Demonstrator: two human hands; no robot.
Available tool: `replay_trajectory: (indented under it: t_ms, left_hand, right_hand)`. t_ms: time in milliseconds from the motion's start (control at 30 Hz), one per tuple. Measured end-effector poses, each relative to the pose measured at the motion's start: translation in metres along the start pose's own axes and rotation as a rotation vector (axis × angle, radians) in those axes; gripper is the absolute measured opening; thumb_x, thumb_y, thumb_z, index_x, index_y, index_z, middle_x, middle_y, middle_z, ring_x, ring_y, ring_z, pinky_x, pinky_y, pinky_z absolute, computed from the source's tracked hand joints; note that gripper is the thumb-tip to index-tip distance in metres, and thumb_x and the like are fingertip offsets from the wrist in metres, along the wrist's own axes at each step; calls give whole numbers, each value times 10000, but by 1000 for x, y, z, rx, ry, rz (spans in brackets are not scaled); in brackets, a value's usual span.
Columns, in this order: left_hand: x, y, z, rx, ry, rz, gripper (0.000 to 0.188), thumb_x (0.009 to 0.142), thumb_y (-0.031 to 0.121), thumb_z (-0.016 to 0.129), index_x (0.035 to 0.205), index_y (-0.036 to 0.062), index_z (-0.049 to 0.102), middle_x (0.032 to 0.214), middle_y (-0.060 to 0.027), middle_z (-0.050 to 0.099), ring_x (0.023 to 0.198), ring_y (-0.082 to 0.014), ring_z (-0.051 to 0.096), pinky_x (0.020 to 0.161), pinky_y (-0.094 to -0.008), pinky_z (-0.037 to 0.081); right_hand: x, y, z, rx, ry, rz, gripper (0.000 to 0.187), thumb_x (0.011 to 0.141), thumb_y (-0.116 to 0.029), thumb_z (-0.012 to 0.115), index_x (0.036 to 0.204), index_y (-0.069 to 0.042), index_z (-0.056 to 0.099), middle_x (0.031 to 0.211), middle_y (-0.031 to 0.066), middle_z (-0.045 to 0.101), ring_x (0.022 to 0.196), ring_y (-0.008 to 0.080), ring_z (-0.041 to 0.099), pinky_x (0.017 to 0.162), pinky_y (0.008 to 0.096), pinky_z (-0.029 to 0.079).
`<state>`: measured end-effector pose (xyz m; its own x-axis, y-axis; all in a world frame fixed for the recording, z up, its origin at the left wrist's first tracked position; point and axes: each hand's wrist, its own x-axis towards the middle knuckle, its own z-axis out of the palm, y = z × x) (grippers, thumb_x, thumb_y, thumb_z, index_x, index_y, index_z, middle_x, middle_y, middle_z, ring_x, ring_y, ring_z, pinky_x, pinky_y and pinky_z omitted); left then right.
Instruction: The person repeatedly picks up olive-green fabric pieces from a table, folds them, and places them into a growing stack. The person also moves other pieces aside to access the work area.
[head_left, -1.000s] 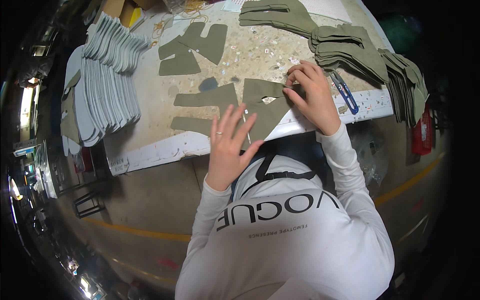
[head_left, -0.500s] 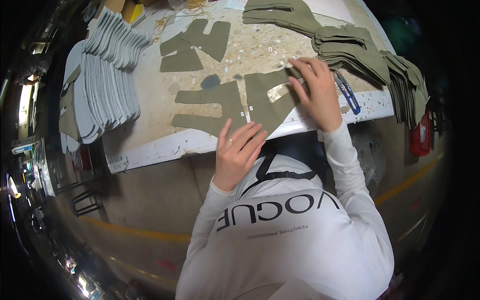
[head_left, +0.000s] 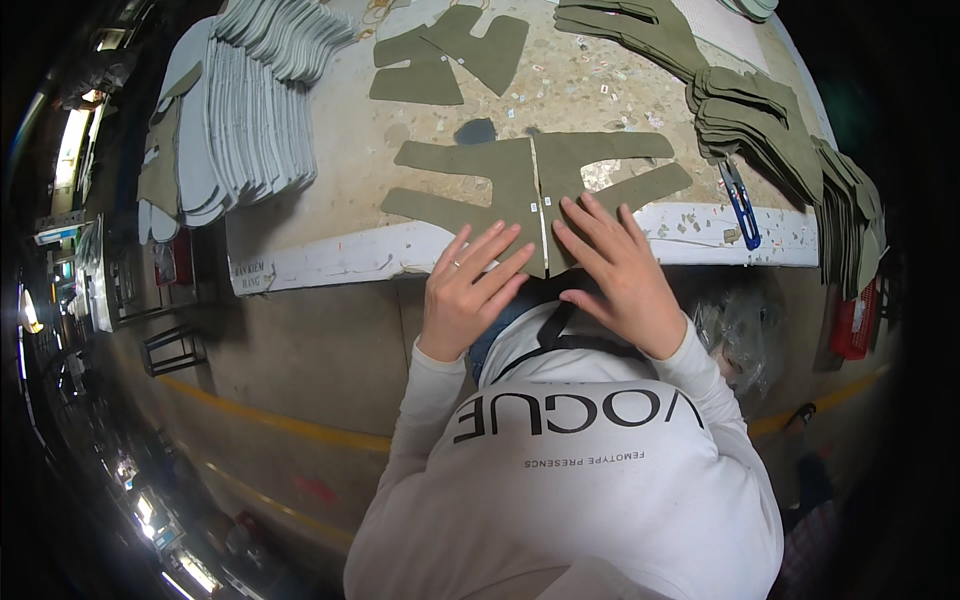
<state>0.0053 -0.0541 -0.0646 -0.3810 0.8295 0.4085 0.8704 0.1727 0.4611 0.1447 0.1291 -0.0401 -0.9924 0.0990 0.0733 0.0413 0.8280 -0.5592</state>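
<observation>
Two olive-green cut fabric pieces lie flat at the table's near edge, mirrored side by side with a thin gap between them. My left hand (head_left: 475,290) rests with spread fingers on the near part of the left fabric piece (head_left: 512,180). On the near part of the right fabric piece (head_left: 565,160) lies my right hand (head_left: 620,275), its fingers also spread. Each piece has two arms around a notch and bears a small white sticker near the gap. Both hands are open and grip nothing.
Farther off lie two overlapping olive pieces (head_left: 470,50). A tall stack of grey pieces (head_left: 260,130) stands at the left. Olive stacks (head_left: 750,115) line the right side, one hanging over the edge. Blue-handled thread snips (head_left: 740,205) lie right of my hand. Scraps dot the table (head_left: 330,190).
My right hand has come left and nearer, from the right piece's far arm to its near part. The right piece now lies straight alongside the left one. The view has shifted.
</observation>
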Motion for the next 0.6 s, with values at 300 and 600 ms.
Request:
replay_trajectory:
  t_ms: [300, 600]
  left_hand:
    - [4, 4, 9, -89, -9, 23, 350, 746, 190, 788, 1086, 127, 733, 1243, -88, 648, 1170, -264, 612, 981, -456, 485]
    - [39, -29, -10, 296, -308, -161, 673, 927, 488, 554, 1507, 214, 352, 1607, -121, 186, 1455, -441, 146, 1142, -617, 127]
  right_hand:
    - [-8, 10, 22, 23, 225, -91, 477, 853, -133, 668, 1319, -93, 573, 1408, 94, 521, 1324, 288, 472, 1098, 468, 346]
    - [6, 18, 8, -265, 67, -65, 612, 920, -464, 545, 1459, -199, 426, 1570, 89, 289, 1454, 322, 242, 1137, 595, 187]
